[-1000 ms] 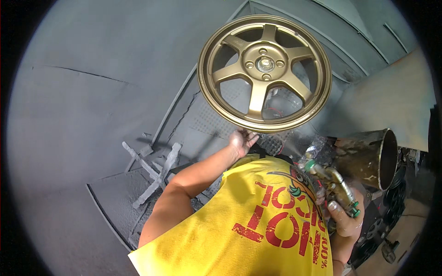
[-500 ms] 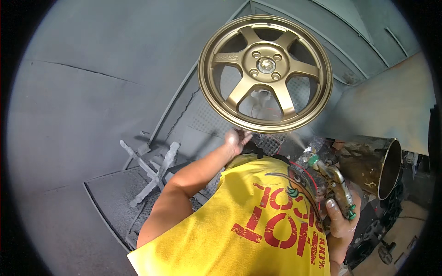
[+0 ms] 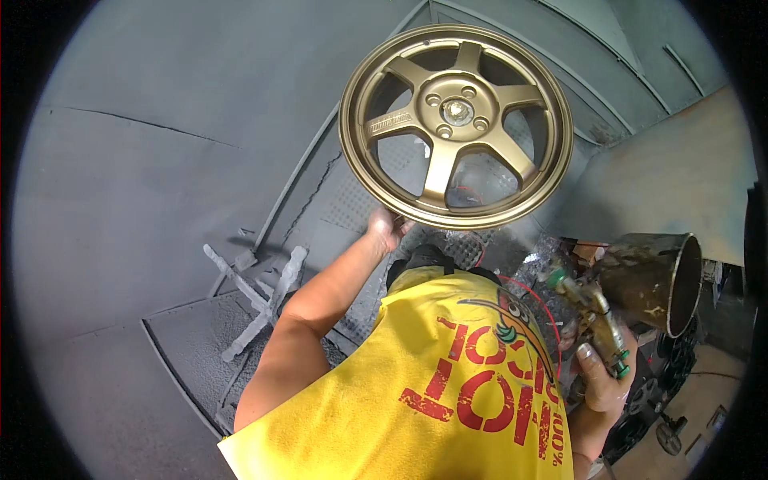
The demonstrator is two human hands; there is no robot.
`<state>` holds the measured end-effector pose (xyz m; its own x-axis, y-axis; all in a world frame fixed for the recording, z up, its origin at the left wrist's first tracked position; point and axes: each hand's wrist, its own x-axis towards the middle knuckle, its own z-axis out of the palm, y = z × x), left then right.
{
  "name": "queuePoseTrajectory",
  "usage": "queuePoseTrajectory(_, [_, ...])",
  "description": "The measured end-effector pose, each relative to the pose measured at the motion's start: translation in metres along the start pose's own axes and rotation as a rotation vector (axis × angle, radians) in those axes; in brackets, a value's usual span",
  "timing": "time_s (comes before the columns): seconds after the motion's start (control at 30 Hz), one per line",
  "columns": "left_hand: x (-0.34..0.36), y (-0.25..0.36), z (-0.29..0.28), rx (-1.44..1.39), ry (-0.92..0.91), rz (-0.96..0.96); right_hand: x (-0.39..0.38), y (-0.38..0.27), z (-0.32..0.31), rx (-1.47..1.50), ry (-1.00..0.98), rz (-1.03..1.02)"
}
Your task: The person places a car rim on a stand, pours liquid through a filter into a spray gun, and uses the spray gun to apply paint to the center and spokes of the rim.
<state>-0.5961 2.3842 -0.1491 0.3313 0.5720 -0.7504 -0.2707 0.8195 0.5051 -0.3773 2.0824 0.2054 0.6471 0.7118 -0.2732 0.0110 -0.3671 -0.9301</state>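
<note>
I have the gold wheel (image 3: 458,112) at the top of my view, its spokes and hub facing me, beyond the person's yellow shirt (image 3: 480,360). The left hand (image 3: 386,230) is up at the wheel's lower left rim; its fingers are partly hidden there, so I cannot tell whether they pinch the rim or only rest near it. At the lower right, well apart from the wheel, the right hand (image 3: 604,380) is wrapped around a stained spray gun (image 3: 596,320) with green fittings, its thumb laid along the side. I see a red hose (image 3: 547,310) curving between gun and shirt, and just beyond the gun a stained metal bucket (image 3: 640,276), its mouth toward the right edge. A grey crossed stand (image 3: 286,278) is near the left arm.
</note>
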Motion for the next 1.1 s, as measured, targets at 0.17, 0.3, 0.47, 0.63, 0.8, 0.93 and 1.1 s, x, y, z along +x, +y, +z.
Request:
queuePoseTrajectory(0.17, [-0.012,-0.029,0.014,-0.055,0.013,-0.042,0.005,-0.02,0.014,0.125,-0.32,0.184])
queuePoseTrajectory(0.3, [-0.022,-0.048,0.031,-0.054,-0.044,-0.11,0.014,-0.015,0.02,0.063,-0.373,0.139])
queuePoseTrajectory(0.47, [-0.013,-0.062,0.02,0.003,-0.113,-0.26,0.018,-0.017,0.016,0.046,-0.281,0.111])
queuePoseTrajectory(0.63, [-0.015,-0.033,0.019,0.04,-0.021,-0.143,0.01,0.006,0.004,-0.048,-0.029,-0.019])
queuePoseTrajectory(0.8, [0.002,0.004,0.004,0.032,0.025,0.043,0.01,0.006,-0.001,0.003,0.065,-0.026])
queuePoseTrajectory(0.93, [0.015,0.012,-0.005,0.062,0.06,0.033,0.014,-0.001,0.001,0.027,0.031,-0.001])
queuePoseTrajectory(1.1, [0.002,-0.008,0.012,0.033,0.016,-0.018,0.013,-0.013,0.0,0.048,-0.176,0.127])
